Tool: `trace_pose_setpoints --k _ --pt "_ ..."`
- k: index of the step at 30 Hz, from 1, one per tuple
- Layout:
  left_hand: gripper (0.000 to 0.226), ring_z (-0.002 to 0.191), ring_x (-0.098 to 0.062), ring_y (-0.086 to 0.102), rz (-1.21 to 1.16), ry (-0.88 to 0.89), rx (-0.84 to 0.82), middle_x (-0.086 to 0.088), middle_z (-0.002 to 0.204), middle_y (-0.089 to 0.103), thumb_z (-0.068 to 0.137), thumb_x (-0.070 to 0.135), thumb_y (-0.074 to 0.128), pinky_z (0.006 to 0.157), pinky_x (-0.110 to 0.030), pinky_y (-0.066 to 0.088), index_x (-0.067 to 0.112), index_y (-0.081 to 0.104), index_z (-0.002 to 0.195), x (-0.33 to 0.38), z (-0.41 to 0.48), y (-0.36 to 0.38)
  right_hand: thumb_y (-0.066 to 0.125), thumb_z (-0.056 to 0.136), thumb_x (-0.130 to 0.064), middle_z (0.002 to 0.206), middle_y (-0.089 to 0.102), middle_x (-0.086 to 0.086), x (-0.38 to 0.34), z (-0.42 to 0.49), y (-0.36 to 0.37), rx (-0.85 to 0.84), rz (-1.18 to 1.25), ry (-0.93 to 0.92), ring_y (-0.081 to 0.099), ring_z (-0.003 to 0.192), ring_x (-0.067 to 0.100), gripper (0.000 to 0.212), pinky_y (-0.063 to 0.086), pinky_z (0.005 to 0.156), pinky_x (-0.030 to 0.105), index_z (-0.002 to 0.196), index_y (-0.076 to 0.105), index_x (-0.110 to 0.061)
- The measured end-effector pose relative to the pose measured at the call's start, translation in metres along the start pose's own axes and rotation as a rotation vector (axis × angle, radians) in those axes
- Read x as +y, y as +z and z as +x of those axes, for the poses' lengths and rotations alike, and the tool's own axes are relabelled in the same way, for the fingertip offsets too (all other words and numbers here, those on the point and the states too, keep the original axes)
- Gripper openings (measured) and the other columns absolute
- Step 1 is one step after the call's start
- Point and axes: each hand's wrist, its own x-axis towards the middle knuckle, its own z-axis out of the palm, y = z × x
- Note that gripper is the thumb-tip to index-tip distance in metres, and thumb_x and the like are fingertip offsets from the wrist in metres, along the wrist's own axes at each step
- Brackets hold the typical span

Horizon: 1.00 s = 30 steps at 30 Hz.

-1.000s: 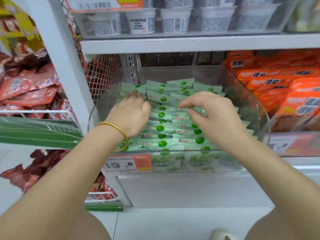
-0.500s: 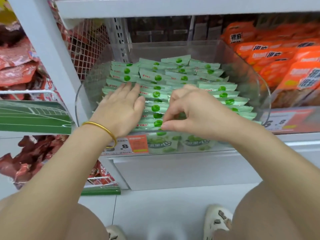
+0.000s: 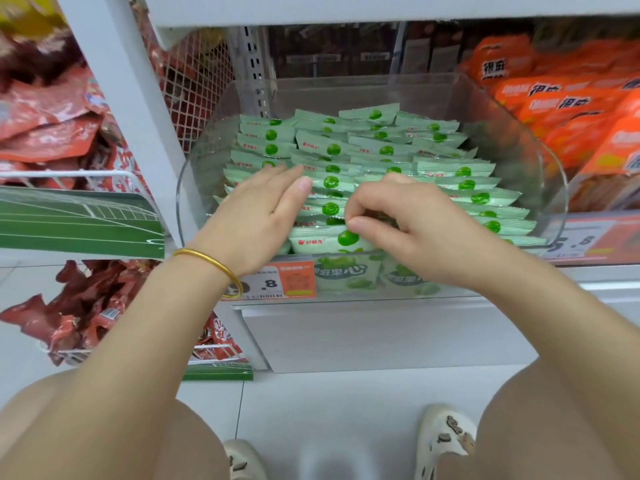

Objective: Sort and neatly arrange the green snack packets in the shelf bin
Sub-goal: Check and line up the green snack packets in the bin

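Head view only.

Surroundings: orange snack packs (image 3: 571, 109) stacked right of the clear plastic bin with rounded corners (image 3: 551, 174). To its left are red foil packets (image 3: 45, 126) in a wire basket fronted by a green football-pitch printed card (image 3: 69, 220). White wire mesh panel (image 3: 194, 81) sits behind the white shelf upright (image 3: 114, 81). Orange-and-white price tag (image 3: 294, 280) is clipped to the shelf edge below the bin's front wall, partly hidden by the left wrist and its gold bangle (image 3: 211, 261). Both forearms reach in over the front rim and cover the front-left rows.

Task items: pale green snack packets with green dots (image 3: 457, 169) fill the bin in overlapping rows, front to back. Right rows look tidy, back rows looser.

Left hand (image 3: 256, 220): flat, fingers straight and together, lying on the left rows, holding nothing.

Right hand (image 3: 408, 223): fingers curled, thumb and fingertips pinching the top edge of the front packet (image 3: 322, 241) in the middle row, just beside the left thumb.

Room: white shelving, white tiled floor (image 3: 329, 403). The person crouches, with knees and pale shoes (image 3: 446, 434) at the bottom of frame.
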Motion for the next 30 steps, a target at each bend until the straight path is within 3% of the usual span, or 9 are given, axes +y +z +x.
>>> trace_pose_setpoints --k 4,6,8,12,16,20,24,28,30 --pt "0.049 0.136 -0.003 0.025 -0.099 0.0 0.049 0.006 0.147 0.036 0.101 0.038 0.021 0.1 -0.005 0.01 0.019 0.035 0.143 0.004 -0.003 -0.003 0.044 0.089 -0.026 0.069 0.051 -0.011 0.0 -0.005 0.001 0.043 0.074 0.028 0.045 0.072 0.0 0.012 0.034 0.064 0.011 0.081 0.052 -0.021" --pt "0.046 0.112 0.008 0.035 -0.195 -0.02 0.128 0.011 0.125 0.047 0.101 0.041 0.021 0.087 0.006 0.018 0.021 0.047 0.134 0.01 -0.005 -0.006 0.046 0.09 -0.022 0.066 0.049 -0.013 -0.001 -0.007 0.001 0.122 0.163 0.051 0.045 0.066 -0.001 0.011 0.034 0.061 0.009 0.081 0.053 -0.018" --pt "0.044 0.094 0.009 0.042 -0.305 -0.012 0.213 0.014 0.11 0.05 0.1 0.046 0.022 0.077 0.002 0.028 0.026 0.057 0.117 0.016 -0.008 -0.011 0.049 0.09 -0.02 0.063 0.048 -0.016 -0.002 -0.006 0.0 0.252 0.281 0.092 0.045 0.062 -0.001 0.011 0.034 0.058 0.01 0.08 0.052 -0.021" --pt "0.043 0.105 0.01 0.054 -0.573 0.073 0.149 0.017 0.117 0.062 0.093 0.05 0.035 0.087 -0.003 0.038 0.026 0.063 0.117 0.029 -0.014 -0.02 0.052 0.093 -0.016 0.066 0.051 -0.017 -0.001 0.001 -0.002 0.443 0.409 0.177 0.046 0.063 -0.001 0.017 0.036 0.06 0.011 0.079 0.053 -0.025" --pt "0.031 0.103 -0.008 0.064 -0.709 0.121 0.02 0.001 0.113 0.067 0.091 0.011 0.056 0.087 -0.023 0.052 0.01 0.055 0.122 0.036 -0.013 -0.012 0.055 0.093 -0.013 0.068 0.051 -0.014 -0.005 0.011 -0.002 0.548 0.516 0.245 0.047 0.062 -0.005 0.018 0.037 0.063 0.011 0.078 0.056 -0.021" --pt "0.027 0.097 -0.012 0.068 -0.844 0.102 0.146 0.0 0.105 0.07 0.089 0.002 0.056 0.082 -0.029 0.056 0.01 0.058 0.115 0.038 -0.008 -0.011 0.056 0.091 -0.028 0.082 0.063 -0.003 -0.005 0.018 -0.008 0.622 0.737 0.288 0.058 0.075 0.009 0.009 0.048 0.064 0.027 0.088 0.061 -0.021" --pt "0.023 0.092 -0.015 0.069 -0.991 0.064 0.247 0.0 0.101 0.073 0.091 0.007 0.055 0.075 -0.034 0.058 0.012 0.061 0.112 0.043 -0.004 -0.009 0.058 0.084 -0.051 0.099 0.059 0.035 0.002 0.021 -0.01 0.452 0.78 0.374 0.057 0.074 0.029 0.053 0.051 0.065 0.053 0.092 0.061 0.001" --pt "0.037 0.097 -0.014 0.068 -1.042 0.093 0.146 -0.001 0.107 0.071 0.086 0.015 0.06 0.074 -0.025 0.055 0.008 0.054 0.122 0.045 0.001 -0.006 0.056 0.084 -0.048 0.084 0.052 0.043 0.004 0.027 -0.01 0.488 0.686 0.33 0.043 0.07 0.022 0.07 0.042 0.059 0.053 0.093 0.046 0.021" --pt "0.055 0.097 -0.013 0.068 -0.98 0.117 0.066 0.001 0.11 0.07 0.078 0.015 0.071 0.071 -0.022 0.054 0.013 0.048 0.128 0.045 0.002 -0.004 0.057 0.085 -0.045 0.094 0.053 0.045 0.005 0.028 -0.012 0.516 0.707 0.335 0.051 0.066 0.034 0.067 0.044 0.061 0.055 0.094 0.046 0.021"
